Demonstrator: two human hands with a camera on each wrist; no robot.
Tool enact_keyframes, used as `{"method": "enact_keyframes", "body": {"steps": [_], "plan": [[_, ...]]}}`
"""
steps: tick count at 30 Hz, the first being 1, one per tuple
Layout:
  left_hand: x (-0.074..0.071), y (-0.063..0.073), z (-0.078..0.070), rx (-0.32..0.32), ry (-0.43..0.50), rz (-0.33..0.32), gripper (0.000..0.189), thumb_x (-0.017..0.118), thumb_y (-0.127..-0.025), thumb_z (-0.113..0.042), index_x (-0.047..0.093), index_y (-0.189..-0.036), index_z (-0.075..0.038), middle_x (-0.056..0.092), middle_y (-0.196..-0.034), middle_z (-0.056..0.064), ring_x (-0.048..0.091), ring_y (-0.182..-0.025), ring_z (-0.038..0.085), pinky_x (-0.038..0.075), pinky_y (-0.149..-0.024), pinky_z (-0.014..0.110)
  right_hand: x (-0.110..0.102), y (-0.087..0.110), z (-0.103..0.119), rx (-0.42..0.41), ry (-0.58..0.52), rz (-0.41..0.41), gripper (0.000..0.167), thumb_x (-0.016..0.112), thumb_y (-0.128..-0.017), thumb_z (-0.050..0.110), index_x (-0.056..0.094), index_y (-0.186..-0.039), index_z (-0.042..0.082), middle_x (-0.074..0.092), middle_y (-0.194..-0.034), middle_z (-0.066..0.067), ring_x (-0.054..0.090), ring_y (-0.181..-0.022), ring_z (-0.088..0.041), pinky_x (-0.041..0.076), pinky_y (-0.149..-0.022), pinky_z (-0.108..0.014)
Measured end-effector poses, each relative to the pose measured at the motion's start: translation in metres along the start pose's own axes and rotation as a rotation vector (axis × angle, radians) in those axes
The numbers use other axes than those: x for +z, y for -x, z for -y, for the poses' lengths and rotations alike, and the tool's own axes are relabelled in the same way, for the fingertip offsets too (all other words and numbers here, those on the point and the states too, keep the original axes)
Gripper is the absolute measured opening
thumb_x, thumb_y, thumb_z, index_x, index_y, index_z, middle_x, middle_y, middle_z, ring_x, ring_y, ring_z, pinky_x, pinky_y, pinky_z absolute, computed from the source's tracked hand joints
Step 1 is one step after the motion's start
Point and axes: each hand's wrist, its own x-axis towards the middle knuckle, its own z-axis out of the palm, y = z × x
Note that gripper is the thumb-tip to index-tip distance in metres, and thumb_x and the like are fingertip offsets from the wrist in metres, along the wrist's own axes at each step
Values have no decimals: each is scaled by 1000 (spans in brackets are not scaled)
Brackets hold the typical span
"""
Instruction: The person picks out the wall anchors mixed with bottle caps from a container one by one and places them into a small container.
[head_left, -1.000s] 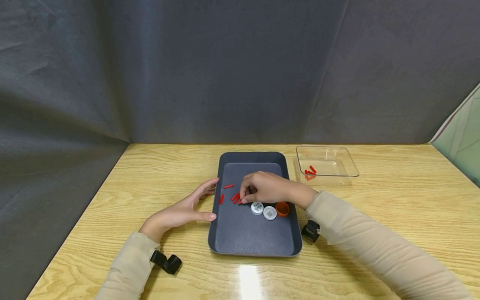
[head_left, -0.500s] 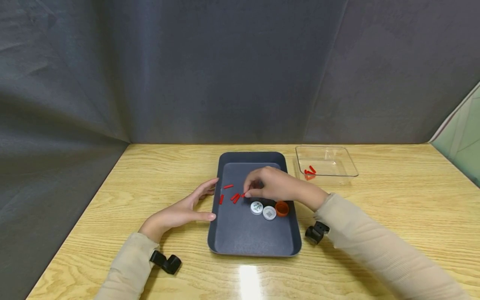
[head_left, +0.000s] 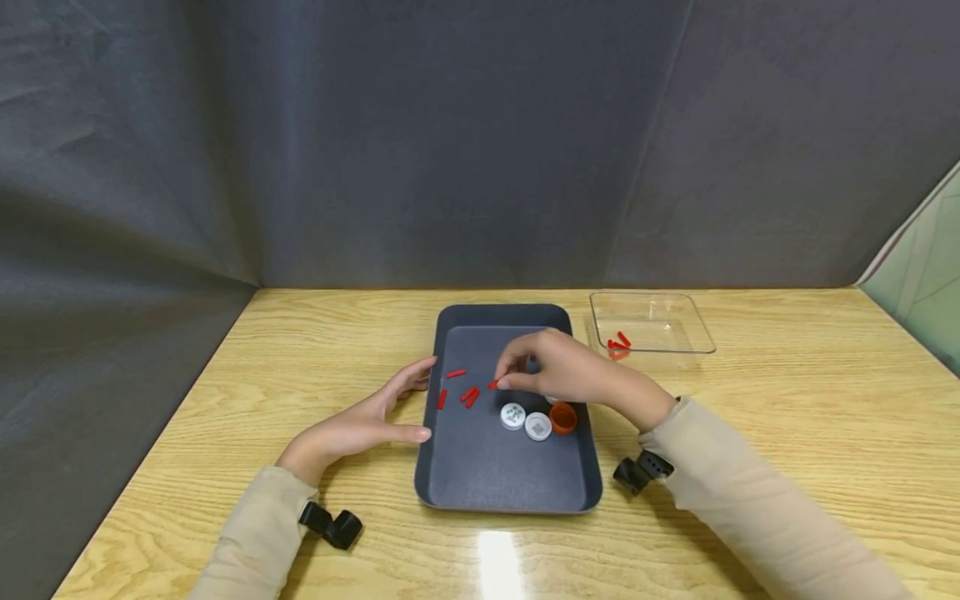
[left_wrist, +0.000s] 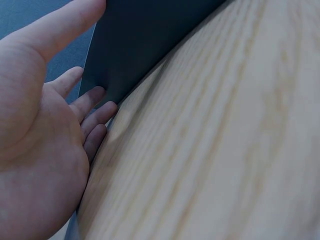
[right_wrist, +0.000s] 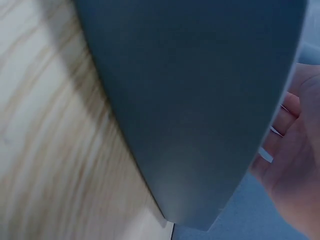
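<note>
Over the dark grey tray (head_left: pixel 502 475), my right hand (head_left: pixel 558 367) pinches a small red stick (head_left: pixel 492 385) between thumb and forefinger. In the right wrist view the tray's wall hides the fingertips of that hand (right_wrist: pixel 295 145). My left hand (head_left: pixel 360 425) rests against the tray's left side, thumb and fingers extended; the left wrist view shows its fingers (left_wrist: pixel 92 100) touching the outer wall. Several loose red sticks (head_left: pixel 469 396) lie in the tray's left half. Two white round caps (head_left: pixel 513 417) and an orange round cap (head_left: pixel 563 418) sit in a row under my right wrist.
A clear plastic box (head_left: pixel 660 329) holding several red sticks (head_left: pixel 619 340) stands behind and right of the tray. Both stand on a wood-grain table (head_left: pixel 337 333). A grey curtain (head_left: pixel 465 150) hangs along the back and left.
My right hand has drawn back slightly to the right and up, carrying a red stick away from the others. My left hand has stayed in place.
</note>
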Motion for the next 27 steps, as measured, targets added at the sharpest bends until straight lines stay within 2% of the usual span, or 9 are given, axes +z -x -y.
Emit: {"method": "enact_keyframes", "body": {"steps": [7, 15, 24, 27], "plan": [[0, 0, 0, 4, 2, 1, 93, 76, -89, -22, 14, -159, -26, 21, -159, 8, 17, -146, 30, 9, -116, 59, -4, 7, 1, 40, -39, -37, 6, 73, -92, 18, 75, -94, 14, 69, -90, 14, 57, -74, -9, 48, -67, -31], [-1, 0, 2, -1, 1, -2, 94, 76, -89, -23, 14, -159, -26, 21, -159, 8, 17, -146, 30, 9, -116, 59, -11, 15, -1, 99, -74, -86, 6, 75, -90, 15, 75, -96, 14, 69, -92, 13, 58, -79, -12, 48, -73, -32], [0, 0, 0, -1, 6, -1, 94, 76, -89, -22, 14, -159, -26, 21, -159, 8, 17, -146, 30, 9, -116, 58, -20, 24, -6, 120, -35, -192, 6, 76, -89, 13, 75, -94, 16, 69, -87, 10, 55, -76, -14, 46, -69, -30], [0, 0, 1, 4, 6, 2, 93, 76, -89, -22, 14, -159, -26, 21, -159, 8, 17, -146, 30, 9, -116, 58, -22, 26, -8, 120, -28, -214, 6, 76, -88, 11, 75, -93, 14, 70, -87, 8, 55, -76, -14, 47, -71, -34]]}}
